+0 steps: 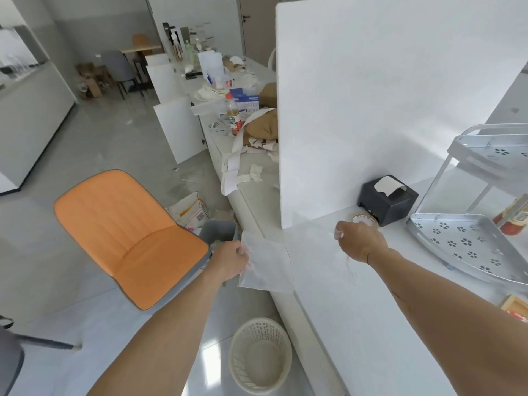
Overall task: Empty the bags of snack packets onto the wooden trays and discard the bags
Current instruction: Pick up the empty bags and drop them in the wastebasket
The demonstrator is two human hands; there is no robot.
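My left hand (231, 260) grips one edge of a flat, empty white translucent bag (267, 265) beside the counter's front edge, above the floor. My right hand (358, 240) is over the white counter (357, 304), its fingers pinched on a thin clear film that seems to be the same bag's other end. A grey bin (221, 228) stands on the floor just beyond my left hand. At the right edge, a corner of a wooden tray (513, 305) shows with a red packet on it.
A white woven basket (260, 355) sits on the floor below the bag. An orange chair (128, 235) stands left of my left arm. On the counter are a white partition board (385, 110), a black tissue box (387, 200), a small tin (364, 219) and a metal rack (471, 244).
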